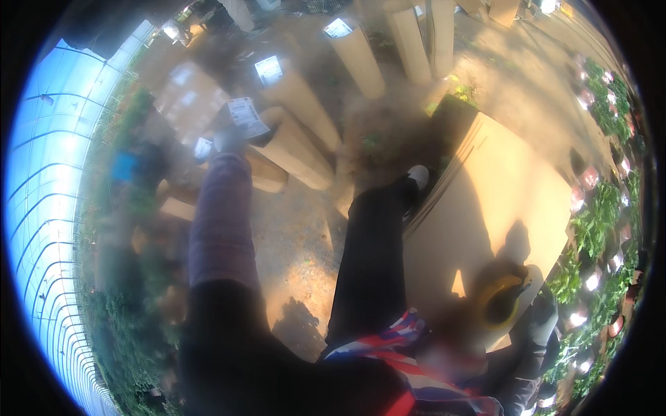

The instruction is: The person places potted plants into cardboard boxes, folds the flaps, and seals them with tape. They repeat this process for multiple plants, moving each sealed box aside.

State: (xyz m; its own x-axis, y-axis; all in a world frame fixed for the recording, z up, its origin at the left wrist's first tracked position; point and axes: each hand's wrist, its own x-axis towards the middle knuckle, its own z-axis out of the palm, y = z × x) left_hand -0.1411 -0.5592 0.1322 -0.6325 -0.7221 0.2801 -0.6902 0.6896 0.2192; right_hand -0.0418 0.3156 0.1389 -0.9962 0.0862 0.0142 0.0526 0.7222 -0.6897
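My left arm, in a greyish-purple sleeve cover, stretches forward. Its blurred left hand (pixel 226 135) is at the labelled end of a tall, narrow cardboard box (pixel 295 152); its fingers do not show clearly. A white printed label (pixel 248 118) lies by that hand. On the right, a yellow ring-shaped thing with a dark middle (pixel 485 301) is over a stack of flat cardboard (pixel 517 173). Beside it is a grey, glove-like shape (pixel 544 319); I cannot tell whether it is my right hand or what it grips.
More tall cardboard boxes (pixel 357 62) stand ahead, several with white labels. My dark-trousered leg (pixel 371 256) is between them and the flat stack. Leafy plants (pixel 600 222) line the right side, with greenery (pixel 132 333) and an arched greenhouse wall (pixel 52 229) on the left.
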